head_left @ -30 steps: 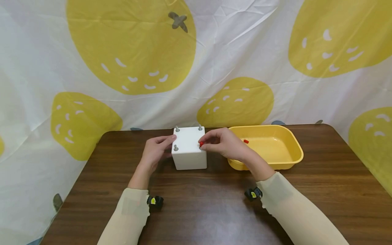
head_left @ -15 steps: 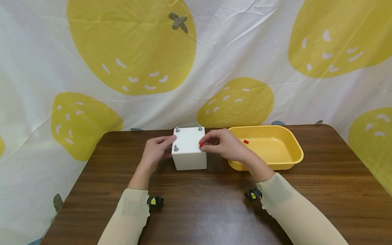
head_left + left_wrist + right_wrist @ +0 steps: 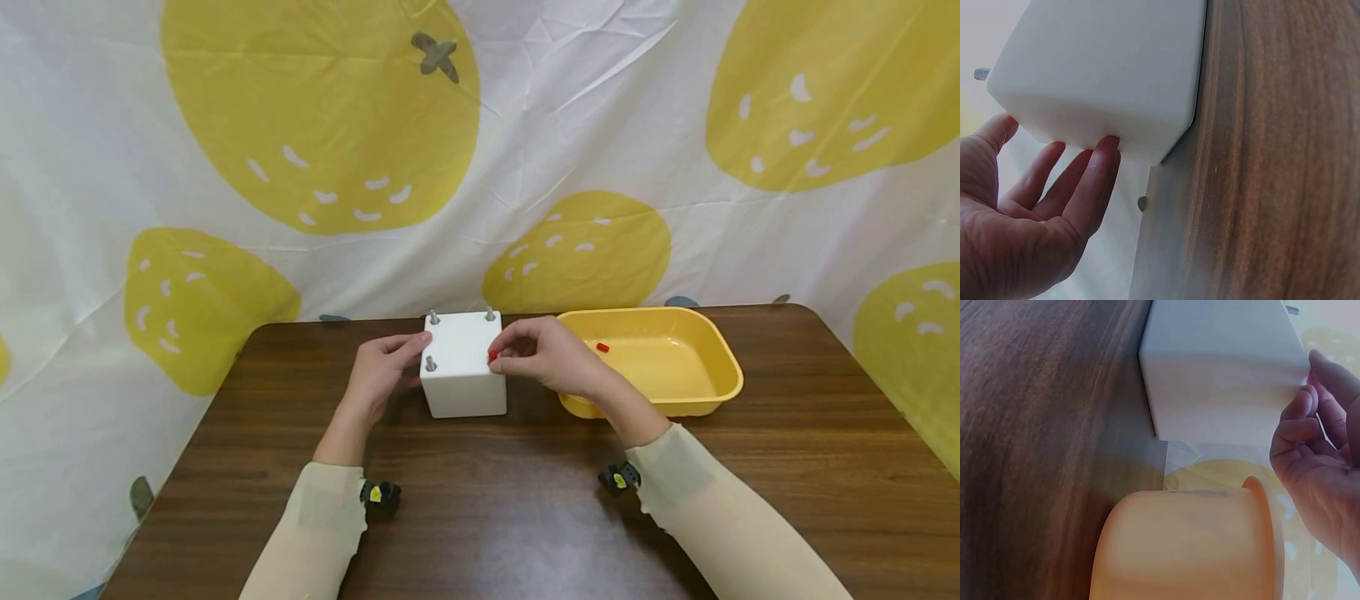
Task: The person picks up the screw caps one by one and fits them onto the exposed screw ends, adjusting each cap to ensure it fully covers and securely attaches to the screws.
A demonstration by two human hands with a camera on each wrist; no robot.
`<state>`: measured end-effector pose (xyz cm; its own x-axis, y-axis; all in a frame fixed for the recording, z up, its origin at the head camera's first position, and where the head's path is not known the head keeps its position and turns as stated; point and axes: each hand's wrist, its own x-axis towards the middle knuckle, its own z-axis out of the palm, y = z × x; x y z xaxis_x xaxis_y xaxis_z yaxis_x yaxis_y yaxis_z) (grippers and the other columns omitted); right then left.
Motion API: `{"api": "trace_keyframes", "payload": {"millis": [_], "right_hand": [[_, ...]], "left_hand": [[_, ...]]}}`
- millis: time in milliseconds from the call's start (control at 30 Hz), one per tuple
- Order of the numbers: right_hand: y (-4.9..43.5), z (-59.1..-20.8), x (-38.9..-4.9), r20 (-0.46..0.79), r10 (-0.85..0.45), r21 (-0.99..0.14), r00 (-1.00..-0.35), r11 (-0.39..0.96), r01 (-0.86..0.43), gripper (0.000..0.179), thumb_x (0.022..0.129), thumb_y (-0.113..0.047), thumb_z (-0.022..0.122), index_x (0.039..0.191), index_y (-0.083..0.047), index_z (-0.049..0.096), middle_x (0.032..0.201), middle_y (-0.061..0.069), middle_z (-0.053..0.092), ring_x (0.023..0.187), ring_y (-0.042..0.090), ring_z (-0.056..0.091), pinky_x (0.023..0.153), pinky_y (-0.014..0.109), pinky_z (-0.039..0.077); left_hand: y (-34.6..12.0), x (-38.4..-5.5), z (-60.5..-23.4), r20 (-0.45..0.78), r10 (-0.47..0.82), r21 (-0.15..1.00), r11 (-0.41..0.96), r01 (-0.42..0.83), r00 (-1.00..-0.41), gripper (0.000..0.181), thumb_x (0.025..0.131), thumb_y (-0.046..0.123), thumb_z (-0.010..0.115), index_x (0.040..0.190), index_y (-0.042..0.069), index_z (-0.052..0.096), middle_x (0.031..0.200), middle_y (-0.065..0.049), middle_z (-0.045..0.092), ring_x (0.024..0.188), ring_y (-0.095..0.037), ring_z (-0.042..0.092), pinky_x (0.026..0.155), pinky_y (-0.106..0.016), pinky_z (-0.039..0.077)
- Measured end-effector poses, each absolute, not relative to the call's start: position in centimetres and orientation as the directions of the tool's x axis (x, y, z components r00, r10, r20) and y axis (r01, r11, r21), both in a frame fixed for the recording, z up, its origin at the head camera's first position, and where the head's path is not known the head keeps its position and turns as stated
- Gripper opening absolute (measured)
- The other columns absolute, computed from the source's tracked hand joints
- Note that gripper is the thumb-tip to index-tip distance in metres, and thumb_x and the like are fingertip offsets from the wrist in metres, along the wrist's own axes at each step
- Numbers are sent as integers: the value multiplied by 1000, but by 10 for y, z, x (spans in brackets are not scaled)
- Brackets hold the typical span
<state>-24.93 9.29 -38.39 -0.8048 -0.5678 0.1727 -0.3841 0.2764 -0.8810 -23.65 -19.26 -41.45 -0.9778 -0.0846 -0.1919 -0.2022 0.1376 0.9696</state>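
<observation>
Seen from the head, soft light appears to fall from above, leaving the top of the white box [image 3: 461,346] brighter than its shaded front, a milky glare on the dark wooden table [image 3: 517,533] and a shiny crease in the patterned cloth [image 3: 611,71]. Both wrist views are dimmer and hazy, with the cloth washed pale behind the left hand [image 3: 1041,231] and the right hand [image 3: 1322,465], and in the left one the wood grain bows. Fine detail is soft (the red piece [image 3: 492,356] at the right fingertips is barely a smudge of colour).

Downward head view, close wrist views, shared white box [image 3: 461,364]
</observation>
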Motion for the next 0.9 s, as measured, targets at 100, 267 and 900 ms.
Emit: {"api": "trace_keyframes", "payload": {"millis": [100, 267, 900], "right_hand": [[93, -384, -249, 175, -570, -882, -803, 272, -385, 16, 90, -13, 88, 103, -9, 80, 95, 5, 75, 84, 25, 64, 70, 26, 54], [95, -382, -248, 187, -574, -871, -797, 279, -405, 19, 89, -15, 89, 104, -9, 79, 95, 4, 75, 86, 24, 65, 73, 26, 55], [125, -374, -252, 167, -514, -848, -841, 360, -389, 28, 92, -25, 87, 116, -15, 76, 104, 2, 73, 98, 22, 67, 82, 35, 57]], "left_hand": [[-192, -236, -414, -189, -84, 971, 135, -199, -978, 61, 94, 50, 80, 135, 7, 72, 136, -12, 68, 117, -29, 69, 93, -44, 62], [-192, -236, -414, -181, -81, 973, 132, -191, -980, 60, 94, 50, 80, 135, 6, 72, 136, -12, 68, 117, -30, 69, 92, -44, 62], [-192, -235, -415, -171, -81, 974, 140, -181, -982, 61, 94, 51, 80, 135, 7, 72, 137, -12, 68, 118, -30, 69, 91, -42, 63]]}}
